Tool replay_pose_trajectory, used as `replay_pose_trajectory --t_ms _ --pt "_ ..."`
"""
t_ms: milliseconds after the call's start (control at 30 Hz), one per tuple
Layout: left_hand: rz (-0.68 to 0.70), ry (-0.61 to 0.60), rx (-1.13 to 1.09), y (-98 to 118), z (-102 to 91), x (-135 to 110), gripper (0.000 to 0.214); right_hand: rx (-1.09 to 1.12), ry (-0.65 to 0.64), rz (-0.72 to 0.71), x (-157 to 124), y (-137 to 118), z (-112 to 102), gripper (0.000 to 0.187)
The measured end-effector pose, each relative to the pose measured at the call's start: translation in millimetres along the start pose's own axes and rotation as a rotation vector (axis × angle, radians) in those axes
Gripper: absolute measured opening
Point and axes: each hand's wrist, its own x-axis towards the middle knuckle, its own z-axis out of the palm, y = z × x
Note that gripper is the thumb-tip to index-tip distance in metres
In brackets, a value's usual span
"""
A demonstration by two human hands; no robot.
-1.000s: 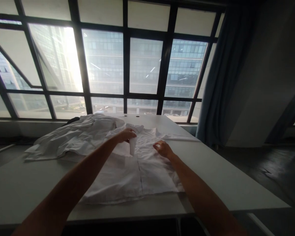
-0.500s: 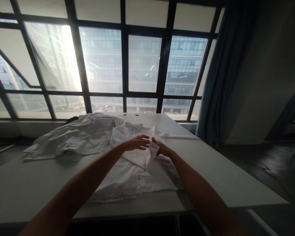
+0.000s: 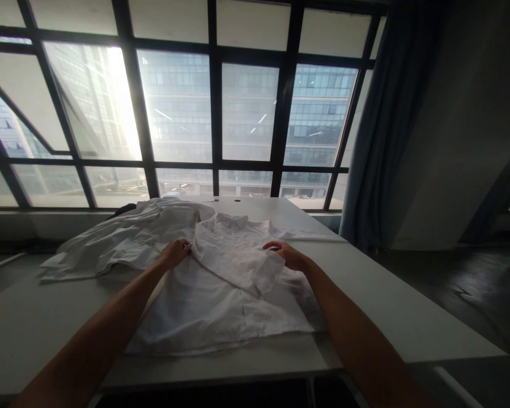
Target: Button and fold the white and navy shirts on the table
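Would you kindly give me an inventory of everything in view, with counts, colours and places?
Shirt: one, white, spread on the table, a sleeve folded across it
Cloth pile: one, white, left of the shirt
Dark item: one, black, behind the pile, too hidden to identify
Table: one, white, under the shirt and pile
Window: one wide bank of panes, dark-framed, beyond the table
Building: at least one, bluish-grey, outside
Curtain: one, blue, right of the window
Floor: dark grey, right of the table
Left hand: one, bare, pinching the shirt's left edge
Right hand: one, bare, at the folded sleeve's end, grip unclear
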Motion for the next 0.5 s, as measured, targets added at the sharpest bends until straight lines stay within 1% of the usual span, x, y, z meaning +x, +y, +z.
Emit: replay_pose_trajectory --t_ms 67,167,233,267,300,333,400,467,500 --pt "-0.037 0.050 0.043 3 -1.6 -1 0.032 -0.014 0.016 0.006 1 2 -1 0.030" --pt "-0.155 0.105 0.092 3 -6.4 -3 0.033 -0.061 0.073 0.047 3 6 -8 0.016" --pt "-0.240 0.090 0.119 0 -8.2 -6 0.032 -0.114 0.108 0.111 3 9 -15 0.016" --pt "-0.261 0.079 0.137 -2 -8.2 -7 0.031 -0.150 0.115 0.153 2 9 -19 0.018" --pt "-0.246 0.077 0.162 -2 -7.4 -8 0.032 -0.192 0.116 0.199 1 9 -23 0.019" --pt "-0.199 0.083 0.188 -2 -5.9 -8 0.033 -0.232 0.110 0.243 -1 9 -26 0.021" --pt "-0.054 0.098 0.225 2 -1.3 -6 0.037 -0.295 0.073 0.301 -4 6 -30 0.020" --pt "0.065 0.084 0.233 8 3.7 -1 0.039 -0.343 0.024 0.291 -8 1 -31 0.016" --pt "0.094 0.060 0.229 11 5.8 1 0.038 -0.371 0.002 0.264 -10 -2 -30 0.015"
